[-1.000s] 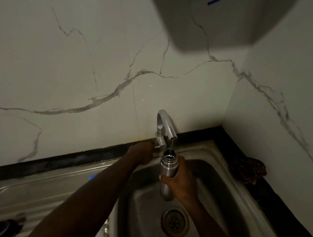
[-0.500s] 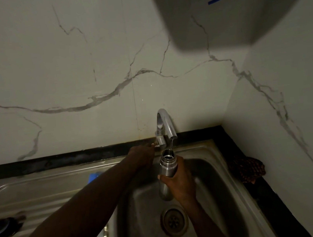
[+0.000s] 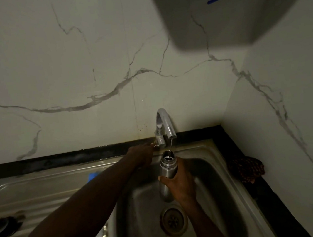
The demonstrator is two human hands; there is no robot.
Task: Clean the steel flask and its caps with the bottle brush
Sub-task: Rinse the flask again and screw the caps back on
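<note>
Flask (image 3: 168, 165) is being held upright over the sink (image 3: 211, 172) by the right hand (image 3: 180, 183), whose fingers are being wrapped round its body. Water is being run from the tap (image 3: 165, 125) into its open mouth. Farther back, the tap lever is being touched by the left hand (image 3: 142, 154); its finger posture cannot be told.

Silver flask (image 3: 168, 167), white grey-veined marble wall (image 3: 69, 69), black-and-orange patterned cloth (image 3: 246, 169)
</note>
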